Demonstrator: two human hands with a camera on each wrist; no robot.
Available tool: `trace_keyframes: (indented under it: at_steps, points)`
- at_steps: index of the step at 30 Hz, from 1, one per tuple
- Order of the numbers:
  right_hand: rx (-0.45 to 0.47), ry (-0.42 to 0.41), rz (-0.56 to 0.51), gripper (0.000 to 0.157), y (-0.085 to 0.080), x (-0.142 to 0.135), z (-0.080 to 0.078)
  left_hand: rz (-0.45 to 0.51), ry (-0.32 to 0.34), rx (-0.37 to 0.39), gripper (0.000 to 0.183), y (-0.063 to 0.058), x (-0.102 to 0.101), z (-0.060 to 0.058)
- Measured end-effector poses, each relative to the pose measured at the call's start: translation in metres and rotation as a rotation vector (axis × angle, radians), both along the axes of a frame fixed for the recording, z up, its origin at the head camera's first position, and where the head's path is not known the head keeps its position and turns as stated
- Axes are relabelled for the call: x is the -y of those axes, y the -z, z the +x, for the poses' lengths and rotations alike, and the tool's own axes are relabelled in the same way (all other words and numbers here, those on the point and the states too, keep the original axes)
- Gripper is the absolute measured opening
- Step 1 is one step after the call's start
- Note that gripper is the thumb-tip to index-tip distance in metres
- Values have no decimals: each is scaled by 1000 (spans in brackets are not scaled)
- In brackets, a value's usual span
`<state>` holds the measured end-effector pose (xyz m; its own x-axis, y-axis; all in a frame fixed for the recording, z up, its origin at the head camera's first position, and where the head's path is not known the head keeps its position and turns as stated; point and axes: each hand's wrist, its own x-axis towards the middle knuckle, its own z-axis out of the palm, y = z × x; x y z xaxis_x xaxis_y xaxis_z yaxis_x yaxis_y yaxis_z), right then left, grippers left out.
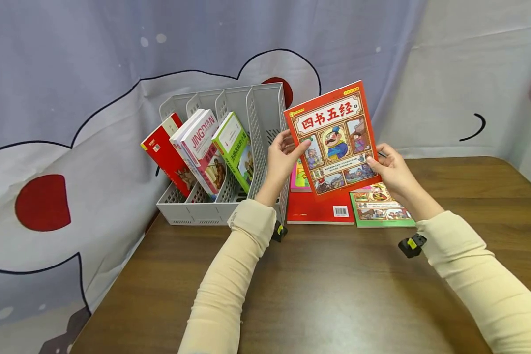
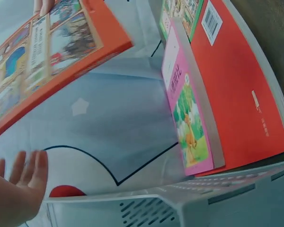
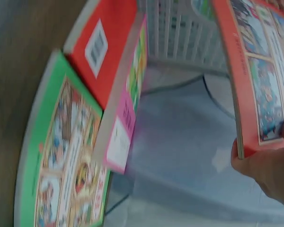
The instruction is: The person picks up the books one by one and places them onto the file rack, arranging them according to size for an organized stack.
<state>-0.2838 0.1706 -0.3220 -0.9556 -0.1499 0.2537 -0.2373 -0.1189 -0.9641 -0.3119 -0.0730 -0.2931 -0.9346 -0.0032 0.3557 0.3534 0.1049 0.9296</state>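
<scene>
In the head view my right hand (image 1: 391, 169) pinches the lower right edge of a red-bordered comic-style book (image 1: 332, 137), thumb on its cover. The book is tilted and raised above the table. My left hand (image 1: 285, 155) is at its left edge, thumb overlapping the cover. The left wrist view shows the left fingers (image 2: 26, 172) fairly straight and apart from the book's edge. Beneath the raised book lie a red book (image 1: 314, 209) with a barcode, a pink-edged book (image 2: 191, 109) and a green-bordered book (image 1: 382, 209).
A grey file holder (image 1: 194, 214) with several slots stands on the wooden table (image 1: 327, 285), left of the hands. In it lean a red book (image 1: 170, 157), white-and-pink books (image 1: 203, 152) and a green book (image 1: 236, 152). A patterned curtain (image 1: 93, 59) hangs behind.
</scene>
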Motion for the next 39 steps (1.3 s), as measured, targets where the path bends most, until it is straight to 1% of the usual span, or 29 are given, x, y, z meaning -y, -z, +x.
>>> trace_keyframes:
  at_steps: [2,4,6,8,10,13,17,19,22,24,26,28,31,34,36,38,39]
  points:
    - [-1,-9,-96,13,2,10,4,-8,12,-19,52,-2,1,2]
    - [-1,1,-138,14,4,19,8,-20,39,-37,46,-3,3,3]
    - [2,17,-162,15,6,27,12,-19,63,-69,39,-2,4,4]
    - [11,25,-175,15,8,33,14,3,89,-105,32,0,6,4]
    - [10,26,-181,16,10,37,16,25,93,-120,29,1,9,4]
    - [-8,35,-177,18,11,40,17,58,94,-99,29,4,12,4]
    - [-42,57,-148,18,9,44,17,50,104,-42,31,9,16,4]
    - [-60,82,-115,19,7,46,18,46,125,-9,31,11,19,5]
    - [-71,112,-74,20,6,49,20,49,173,34,32,10,24,6]
    - [-73,128,-49,21,6,51,21,59,192,42,33,5,29,6]
    - [-68,124,-34,21,6,52,22,70,189,37,33,-2,33,5]
    - [-59,114,-31,22,7,54,23,83,166,25,33,-11,37,4]
    - [-40,96,-16,22,8,56,23,63,131,43,33,-24,42,3]
    - [-52,115,8,20,8,57,23,72,100,61,32,-34,45,4]
    - [-72,136,18,20,9,58,23,118,72,52,32,-42,48,4]
    - [-96,169,43,28,10,58,24,196,36,23,31,-52,52,4]
    - [-97,176,39,33,11,57,24,242,18,6,30,-58,56,4]
